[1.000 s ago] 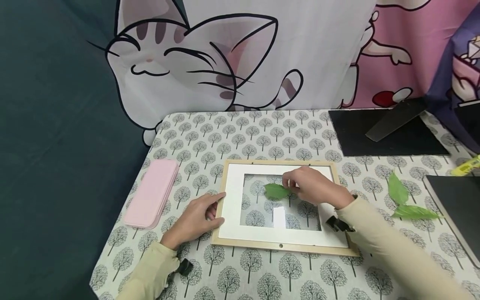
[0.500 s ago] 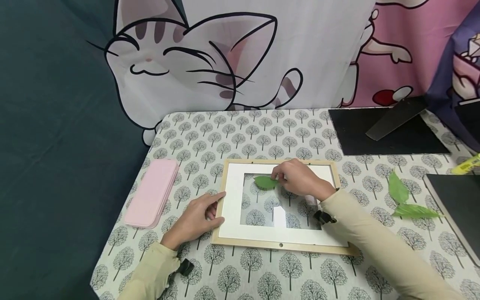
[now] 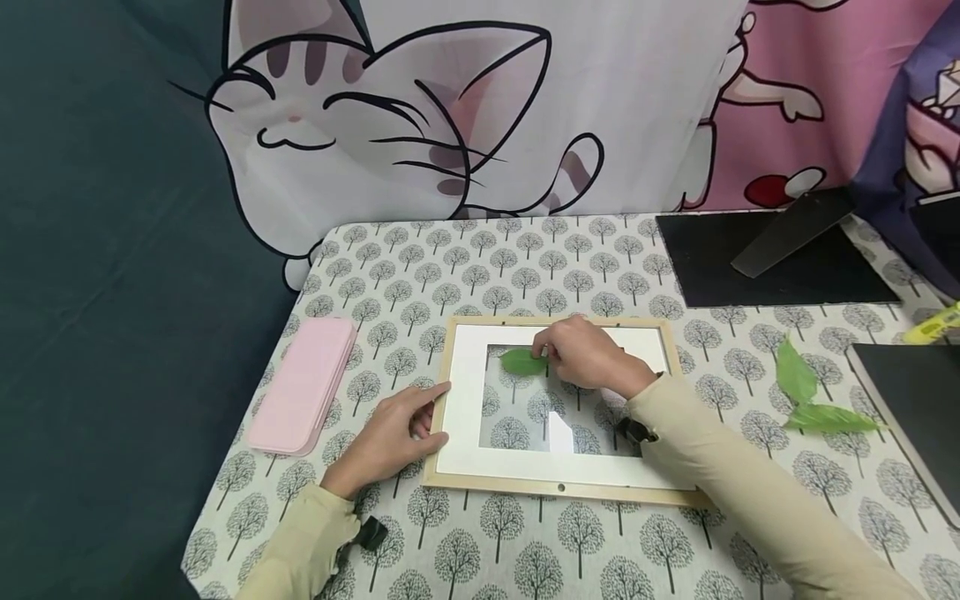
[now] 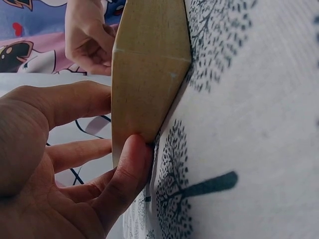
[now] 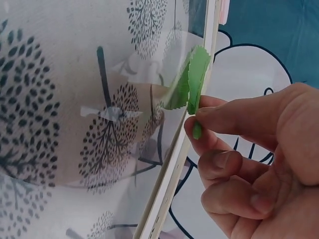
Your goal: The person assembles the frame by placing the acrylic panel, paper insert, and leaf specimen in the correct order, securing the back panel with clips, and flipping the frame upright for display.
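A light wooden picture frame (image 3: 561, 488) with a white mat and clear pane lies on the table. My left hand (image 3: 390, 432) holds its left side; in the left wrist view the fingers (image 4: 130, 154) press the wood from the side and reach its upper edge. Over the upper part of the pane, my right hand (image 3: 587, 354) pinches a green leaf (image 3: 522, 362) by its stem end between thumb and fingers. The right wrist view shows the serrated leaf (image 5: 199, 74) close over the glass, with its reflection beside it.
Two more green leaves (image 3: 797, 377) lie right of the frame, beside a dark board (image 3: 911, 408). A pink case (image 3: 303, 385) sits on the left. At the back right are a black plate (image 3: 705, 258) and a yellow object (image 3: 932, 325).
My right hand has carried the leaf left and upward across the pane, toward the opening's upper left corner. My left hand has stayed on the frame's left side.
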Motion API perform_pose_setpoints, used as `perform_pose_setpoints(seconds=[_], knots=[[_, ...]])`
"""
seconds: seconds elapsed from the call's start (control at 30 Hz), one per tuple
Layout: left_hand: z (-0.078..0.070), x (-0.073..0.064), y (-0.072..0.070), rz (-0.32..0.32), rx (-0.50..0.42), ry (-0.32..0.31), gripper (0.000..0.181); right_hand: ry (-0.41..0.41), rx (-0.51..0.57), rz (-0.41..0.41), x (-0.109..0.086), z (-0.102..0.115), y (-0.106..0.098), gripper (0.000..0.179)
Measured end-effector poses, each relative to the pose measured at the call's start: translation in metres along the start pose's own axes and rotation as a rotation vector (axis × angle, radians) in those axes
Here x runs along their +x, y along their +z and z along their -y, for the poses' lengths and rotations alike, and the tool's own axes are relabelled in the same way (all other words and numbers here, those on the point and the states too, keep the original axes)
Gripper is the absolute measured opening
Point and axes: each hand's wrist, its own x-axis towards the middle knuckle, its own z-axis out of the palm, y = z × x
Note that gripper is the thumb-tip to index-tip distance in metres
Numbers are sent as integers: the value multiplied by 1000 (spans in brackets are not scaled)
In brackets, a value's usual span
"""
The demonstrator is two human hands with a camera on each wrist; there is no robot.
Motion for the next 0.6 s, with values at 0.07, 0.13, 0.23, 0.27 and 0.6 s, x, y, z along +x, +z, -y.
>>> perform_pose_setpoints(seconds=[0.07, 0.13, 0.23, 0.27, 0.6], knots=[[0, 0, -1, 2, 3, -4, 71, 8, 1, 11, 2, 2, 0, 43], [1, 1, -2, 3, 3, -7, 71, 19, 3, 16, 3, 4, -1, 44], [1, 1, -2, 1, 0, 5, 71, 29, 9, 14, 2, 5, -4, 42], [2, 1, -2, 2, -6, 12, 71, 29, 11, 10, 0, 5, -5, 41], [3, 0, 1, -3, 0, 9, 72, -2, 45, -92, -57, -13, -27, 28]])
